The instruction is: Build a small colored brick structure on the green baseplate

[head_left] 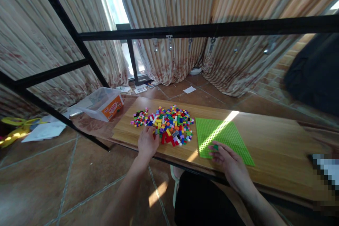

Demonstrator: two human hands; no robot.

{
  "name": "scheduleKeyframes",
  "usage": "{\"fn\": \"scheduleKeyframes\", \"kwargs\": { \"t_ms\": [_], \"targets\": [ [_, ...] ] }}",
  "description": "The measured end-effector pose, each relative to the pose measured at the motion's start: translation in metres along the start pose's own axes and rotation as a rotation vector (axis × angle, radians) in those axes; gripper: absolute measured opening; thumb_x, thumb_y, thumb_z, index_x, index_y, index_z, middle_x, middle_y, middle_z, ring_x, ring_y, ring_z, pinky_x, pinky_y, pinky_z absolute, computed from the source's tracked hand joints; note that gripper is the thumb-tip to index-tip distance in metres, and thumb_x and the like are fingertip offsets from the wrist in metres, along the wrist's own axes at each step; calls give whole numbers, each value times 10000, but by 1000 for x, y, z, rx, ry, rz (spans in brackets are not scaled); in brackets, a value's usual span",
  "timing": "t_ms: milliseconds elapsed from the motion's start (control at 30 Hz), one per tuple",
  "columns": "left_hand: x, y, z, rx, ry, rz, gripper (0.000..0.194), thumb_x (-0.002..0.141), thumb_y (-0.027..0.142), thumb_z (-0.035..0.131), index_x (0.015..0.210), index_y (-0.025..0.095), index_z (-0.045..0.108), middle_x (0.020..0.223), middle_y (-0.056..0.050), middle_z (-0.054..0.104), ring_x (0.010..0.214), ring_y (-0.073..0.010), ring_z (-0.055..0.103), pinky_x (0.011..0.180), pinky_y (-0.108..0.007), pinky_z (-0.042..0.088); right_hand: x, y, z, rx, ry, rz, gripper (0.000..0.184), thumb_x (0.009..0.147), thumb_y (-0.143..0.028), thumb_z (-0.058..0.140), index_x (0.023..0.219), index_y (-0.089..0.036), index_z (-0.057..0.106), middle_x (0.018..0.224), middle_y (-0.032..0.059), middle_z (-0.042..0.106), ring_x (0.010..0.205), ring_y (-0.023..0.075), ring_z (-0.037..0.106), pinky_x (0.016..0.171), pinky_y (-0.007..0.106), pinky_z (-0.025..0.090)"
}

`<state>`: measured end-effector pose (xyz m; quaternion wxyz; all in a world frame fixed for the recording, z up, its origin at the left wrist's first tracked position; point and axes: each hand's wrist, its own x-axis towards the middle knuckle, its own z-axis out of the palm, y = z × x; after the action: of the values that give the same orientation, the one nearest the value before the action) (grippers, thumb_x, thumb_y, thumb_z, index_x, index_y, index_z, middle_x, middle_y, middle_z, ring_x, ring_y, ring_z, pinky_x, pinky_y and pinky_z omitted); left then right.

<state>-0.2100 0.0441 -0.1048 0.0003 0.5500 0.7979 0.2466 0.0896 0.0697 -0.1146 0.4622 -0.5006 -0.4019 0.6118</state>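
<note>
Bricks (169, 124) in just about every colour sit in a loose heap on our wooden tabletop (275, 141), just left of the flat green baseplate (225, 136). Our left hand (148, 142) is at the near left edge of the heap, fingers dipped in among the pieces. We honestly can't tell whether it's got hold of one or is only touching. Our right hand (229, 159) is over the near part of the baseplate, and there we've got a small green brick (215, 147) pinched between thumb and fingertips. Whether it's touching the studs, we can't say. A bright strip of sunlight (217, 131) cuts diagonally across the baseplate too. Off to the left of the heap we've got a clear plastic bin (100, 103) with an orange label (112, 108). Beyond the table, a white sheet of paper (189, 89) lies on the tiled floor (39, 176), near some patterned curtains (169, 7) behind a black metal frame (185, 31).
</note>
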Motion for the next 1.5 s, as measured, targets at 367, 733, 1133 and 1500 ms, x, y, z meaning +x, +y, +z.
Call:
{"fn": "scheduleKeyframes", "kwargs": {
  "t_ms": [367, 733, 1133, 1500],
  "targets": [
    [-40, 60, -14, -938, -107, -192, 299, 759, 352, 656, 980, 185, 544, 910, -51, 673, 818, -180, 661, 752, -298, 510, -17, -26, 23, 482, -187, 241, 208, 758, -252, 686, 956, -200, 723, 1029, 62, 709, 831, 133, 639, 760, 241, 526],
    [-58, 95, 14, -1071, -195, -116, 259, 799, 232, 618, 1045, 189, 546, 932, -52, 671, 821, -161, 673, 731, -269, 535, 4, -18, 81, -260, -287, -129, 238, 740, -372, 686, 859, -167, 702, 720, 21, 664, 661, 158, 575, 590, 268, 445],
    [-71, 77, 0, -964, -374, -24, 292, 758, 149, 585, 1039, 181, 656, 891, -56, 693, 770, -166, 661, 683, -255, 528, -1, -10, 69, -436, -510, -120, 219, 769, -315, 633, 861, -142, 731, 731, 37, 703, 700, 184, 616, 670, 291, 455],
    [-72, 43, -9, -1207, -257, -395, 364, 630, 148, 641, 993, 163, 659, 871, -58, 698, 743, -165, 659, 657, -252, 524, 28, -20, 99, -724, -314, -342, 230, 714, -416, 676, 825, -223, 732, 728, 8, 706, 658, 183, 604, 617, 287, 427]
  ]
}}
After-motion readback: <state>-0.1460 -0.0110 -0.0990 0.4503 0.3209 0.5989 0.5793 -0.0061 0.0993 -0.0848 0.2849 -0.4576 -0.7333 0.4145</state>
